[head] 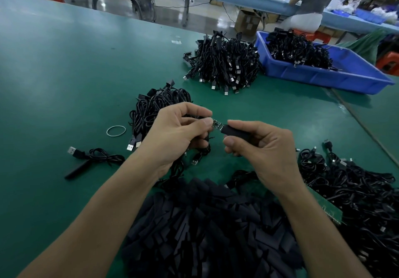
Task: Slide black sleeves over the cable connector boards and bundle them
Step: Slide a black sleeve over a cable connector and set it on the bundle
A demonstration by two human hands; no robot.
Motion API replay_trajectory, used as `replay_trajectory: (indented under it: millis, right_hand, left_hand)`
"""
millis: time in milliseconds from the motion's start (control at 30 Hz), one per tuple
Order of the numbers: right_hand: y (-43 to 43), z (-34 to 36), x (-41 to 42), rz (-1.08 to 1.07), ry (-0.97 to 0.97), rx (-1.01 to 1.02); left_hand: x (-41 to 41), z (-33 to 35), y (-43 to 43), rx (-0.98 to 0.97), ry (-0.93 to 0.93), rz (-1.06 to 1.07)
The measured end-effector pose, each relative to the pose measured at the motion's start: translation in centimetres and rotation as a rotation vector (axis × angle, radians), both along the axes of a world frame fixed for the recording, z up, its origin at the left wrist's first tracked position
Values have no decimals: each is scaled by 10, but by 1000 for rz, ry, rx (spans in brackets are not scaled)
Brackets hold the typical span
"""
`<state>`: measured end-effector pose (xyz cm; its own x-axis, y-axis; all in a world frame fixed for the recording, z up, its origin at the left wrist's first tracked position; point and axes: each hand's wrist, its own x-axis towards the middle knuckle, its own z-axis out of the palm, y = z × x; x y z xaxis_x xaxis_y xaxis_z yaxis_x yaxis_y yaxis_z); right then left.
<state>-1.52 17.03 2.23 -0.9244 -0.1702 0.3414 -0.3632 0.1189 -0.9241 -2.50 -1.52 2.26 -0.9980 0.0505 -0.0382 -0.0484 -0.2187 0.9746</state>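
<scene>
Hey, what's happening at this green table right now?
A person is sleeving cable boards. The left hand pinches a small connector board; the right hand holds a black sleeve with its mouth at the board's end, most of it uncovered. A pile of loose sleeves lies in front.

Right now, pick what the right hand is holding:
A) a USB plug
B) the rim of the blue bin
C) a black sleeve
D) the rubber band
C: the right hand pinches a black sleeve between thumb and fingers, with the sleeve's open end at the small connector board that the left hand pinches.
</scene>
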Motion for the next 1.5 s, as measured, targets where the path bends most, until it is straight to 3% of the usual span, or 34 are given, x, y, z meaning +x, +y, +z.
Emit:
replay_trajectory:
  millis: [200,433,833,1233,1367,1500]
  right_hand:
    - [-5,-1,0,-102,11,22]
    - [-4,7,-4,-6,-42,-7]
    - [-7,-2,-2,-161,28,-49]
    - [-10,-3,-2,-207,36,-25]
    - [-4,-1,-6,-162,16,22]
    - [7,4,-12,-10,-144,-32]
  left_hand:
    - [1,-1,2,-51,36,66]
    - [0,-2,2,-87,84,119]
    - [4,1,6,12,21,72]
    - [5,4,4,-10,25,22]
    - [4,4,0,-39,27,-16]
    - [2,5,-6,-95,33,-98]
